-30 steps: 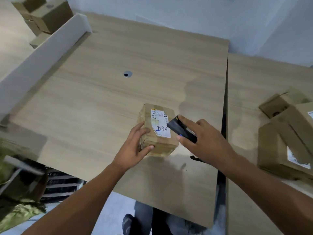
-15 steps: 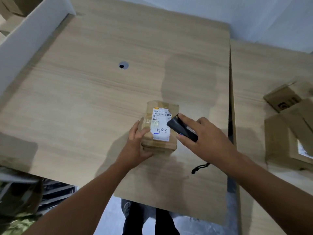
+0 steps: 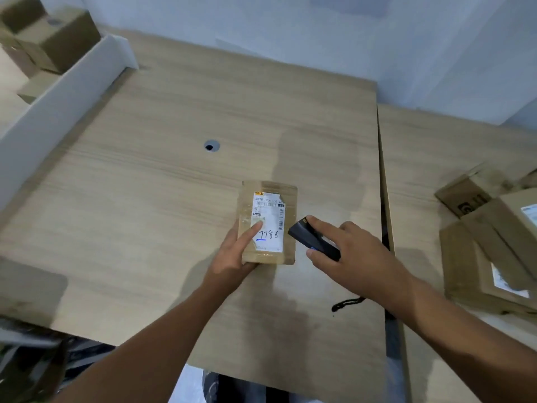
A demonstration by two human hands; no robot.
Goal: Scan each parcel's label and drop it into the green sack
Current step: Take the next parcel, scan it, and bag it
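Observation:
A small brown cardboard parcel (image 3: pixel 268 212) lies flat on the wooden table (image 3: pixel 145 213), its white label with handwritten "7786" facing up. My left hand (image 3: pixel 232 257) grips the parcel's near left corner, thumb lying on the label. My right hand (image 3: pixel 357 254) holds a black handheld scanner (image 3: pixel 312 238) just right of the parcel, its front end aimed at the label. A black wrist cord (image 3: pixel 347 303) hangs below that hand. A blurred dark greenish shape (image 3: pixel 26 370) shows below the table's front left edge; I cannot tell if it is the sack.
Several cardboard parcels (image 3: pixel 494 257) are stacked on the adjoining table at the right, beyond a narrow gap (image 3: pixel 385 199). A white divider board (image 3: pixel 58 112) runs along the left edge, with more boxes (image 3: pixel 49 39) behind it. A cable hole (image 3: pixel 211 146) sits mid-table.
The parcel has settled flat and square on the table. My left thumb has slid onto the label. The scanner stays beside the parcel's right edge.

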